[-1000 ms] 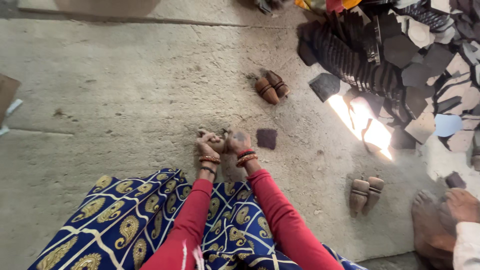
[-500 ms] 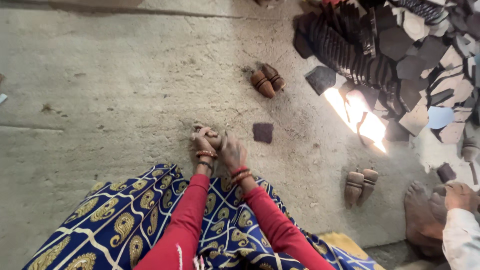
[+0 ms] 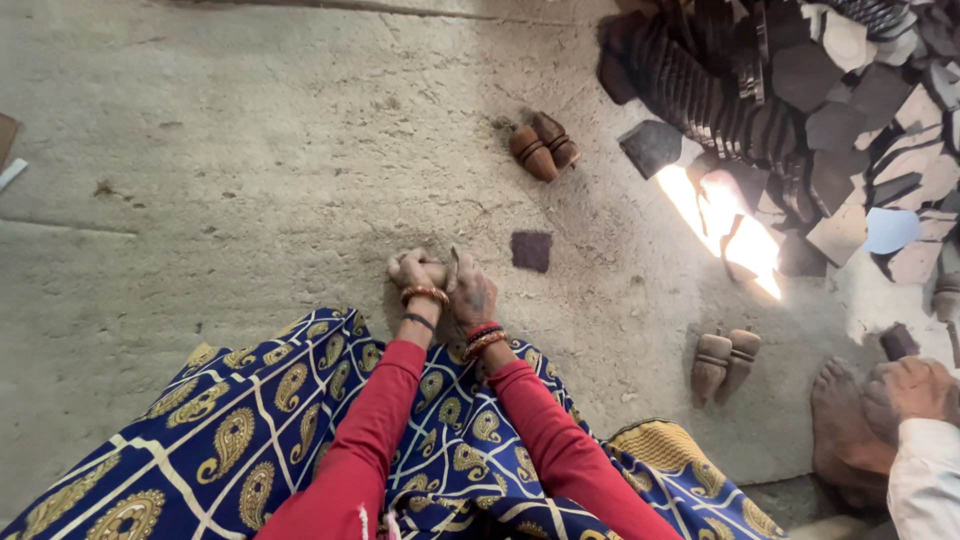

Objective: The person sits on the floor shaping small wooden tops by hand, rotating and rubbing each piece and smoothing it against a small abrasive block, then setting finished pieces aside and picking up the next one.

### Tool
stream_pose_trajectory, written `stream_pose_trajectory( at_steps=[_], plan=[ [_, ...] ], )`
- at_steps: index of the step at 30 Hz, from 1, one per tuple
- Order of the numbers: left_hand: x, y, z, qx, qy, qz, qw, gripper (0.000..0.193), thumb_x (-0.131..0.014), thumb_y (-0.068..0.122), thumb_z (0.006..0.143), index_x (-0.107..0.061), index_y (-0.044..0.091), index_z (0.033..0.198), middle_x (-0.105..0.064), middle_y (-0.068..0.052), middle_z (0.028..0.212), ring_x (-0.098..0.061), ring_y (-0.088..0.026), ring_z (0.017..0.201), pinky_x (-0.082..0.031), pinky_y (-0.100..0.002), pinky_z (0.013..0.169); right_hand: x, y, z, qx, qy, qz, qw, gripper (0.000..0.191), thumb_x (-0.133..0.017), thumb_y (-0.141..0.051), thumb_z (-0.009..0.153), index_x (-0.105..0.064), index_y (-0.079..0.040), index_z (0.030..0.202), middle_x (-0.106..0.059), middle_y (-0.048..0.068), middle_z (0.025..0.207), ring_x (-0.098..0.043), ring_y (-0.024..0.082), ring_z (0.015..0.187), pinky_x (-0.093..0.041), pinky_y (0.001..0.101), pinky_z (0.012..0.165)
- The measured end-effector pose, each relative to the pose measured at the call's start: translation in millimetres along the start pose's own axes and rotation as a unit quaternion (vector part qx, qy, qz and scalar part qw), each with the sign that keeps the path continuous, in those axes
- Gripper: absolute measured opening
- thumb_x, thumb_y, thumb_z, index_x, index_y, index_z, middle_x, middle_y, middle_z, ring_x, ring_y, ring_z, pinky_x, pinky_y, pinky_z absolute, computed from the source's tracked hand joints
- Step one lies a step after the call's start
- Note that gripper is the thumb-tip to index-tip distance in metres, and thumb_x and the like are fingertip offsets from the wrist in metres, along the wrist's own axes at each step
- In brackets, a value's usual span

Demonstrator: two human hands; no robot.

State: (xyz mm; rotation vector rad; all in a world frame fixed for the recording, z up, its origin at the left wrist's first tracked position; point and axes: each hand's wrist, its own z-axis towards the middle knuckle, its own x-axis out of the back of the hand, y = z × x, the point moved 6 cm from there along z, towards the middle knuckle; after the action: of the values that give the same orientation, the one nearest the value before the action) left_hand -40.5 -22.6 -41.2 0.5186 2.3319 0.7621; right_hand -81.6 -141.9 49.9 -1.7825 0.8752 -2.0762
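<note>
red sleeves (image 3: 380, 420); bangles (image 3: 425, 294); blue paisley cloth (image 3: 230, 430)

Dark cut pieces (image 3: 800, 110), wooden lasts (image 3: 543, 146)

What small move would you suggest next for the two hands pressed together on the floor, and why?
Probably lift the right hand and reach for the dark square piece just beside it. Both hands, the left hand included, are bunched low on the concrete floor, and what they press is hidden.

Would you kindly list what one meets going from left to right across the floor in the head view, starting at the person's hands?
Left hand → right hand → small dark square piece → pair of brown wooden tools → a co-worker's foot → the co-worker's hand.
</note>
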Motion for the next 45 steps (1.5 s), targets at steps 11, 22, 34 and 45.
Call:
stream_pose_trajectory(
  at_steps=[11,22,34,45],
  plan=[
    [-25.9,-9.3,19.1,0.107,-0.067,-0.189,0.974,0.021,-0.057,-0.006,0.079,-0.051,0.014,0.083,-0.046,0.0,0.065,-0.045,-0.015,0.053,-0.046,-0.034,0.059,-10.3,-0.3,22.0,0.046,-0.006,-0.064,0.997,0.016,-0.055,-0.025,0.102,-0.06,-0.011,0.11,-0.071,0.018,0.085,-0.069,0.04,0.077,-0.052,0.0543,0.065],
    [-20.1,3.8,6.6,0.048,-0.247,-0.094,0.963,0.009,-0.058,-0.003,0.085,-0.053,0.004,0.085,-0.054,-0.006,0.069,-0.053,-0.019,0.061,-0.051,-0.034,0.065,-8.2,-6.4,61.6,0.109,-0.074,-0.018,0.991,0.024,-0.057,-0.029,0.094,-0.076,-0.013,0.093,-0.072,0.017,0.082,-0.069,0.038,0.075,-0.054,0.0497,0.066],
    [-3.9,-20.2,10.3,0.081,-0.049,-0.162,0.982,0.023,-0.065,-0.008,0.078,-0.049,0.008,0.08,-0.051,0.0,0.07,-0.048,-0.017,0.055,-0.047,-0.036,0.054,-8.9,6.4,-8.7,0.042,0.031,-0.037,0.998,0.027,-0.057,-0.031,0.102,-0.063,-0.015,0.124,-0.071,0.019,0.085,-0.068,0.04,0.074,-0.052,0.0518,0.061],
    [-23.0,-2.3,11.5,0.052,-0.18,-0.155,0.97,0.016,-0.058,-0.001,0.075,-0.046,0.01,0.074,-0.049,-0.005,0.063,-0.051,-0.02,0.057,-0.052,-0.04,0.063,-11.1,-0.6,66.0,0.047,-0.116,-0.043,0.991,0.029,-0.062,-0.037,0.096,-0.076,-0.012,0.095,-0.072,0.015,0.079,-0.069,0.032,0.068,-0.056,0.0462,0.063]
  ],
)
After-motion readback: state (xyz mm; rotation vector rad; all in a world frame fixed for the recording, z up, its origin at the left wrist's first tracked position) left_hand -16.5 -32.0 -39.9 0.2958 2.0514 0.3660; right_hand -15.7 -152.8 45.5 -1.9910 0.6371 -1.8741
